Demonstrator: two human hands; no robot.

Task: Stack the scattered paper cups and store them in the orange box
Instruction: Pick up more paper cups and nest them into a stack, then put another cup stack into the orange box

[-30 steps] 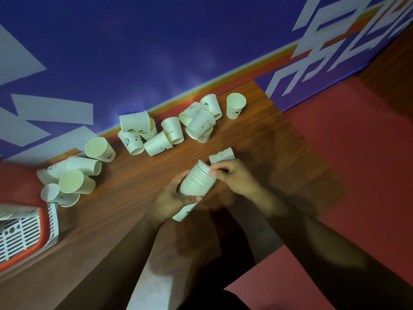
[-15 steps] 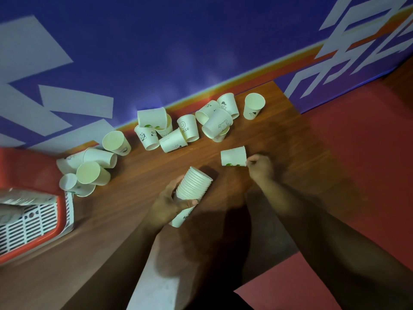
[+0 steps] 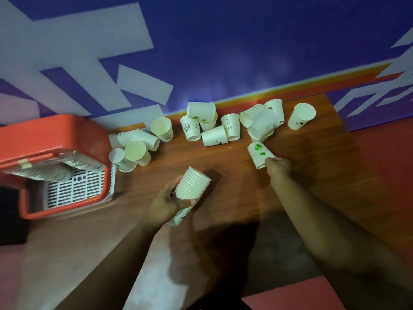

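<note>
My left hand (image 3: 166,203) grips the stack (image 3: 190,193) near me. My right hand (image 3: 278,167) pinches a cup (image 3: 259,154) just beyond its fingertips; the orange box (image 3: 55,139) sits far left.

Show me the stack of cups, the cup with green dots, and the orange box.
stack of cups (image 3: 193,185), head view, ribbed rims.
cup with green dots (image 3: 259,152), head view, its side wall.
orange box (image 3: 53,133), head view, its top rim.
</note>
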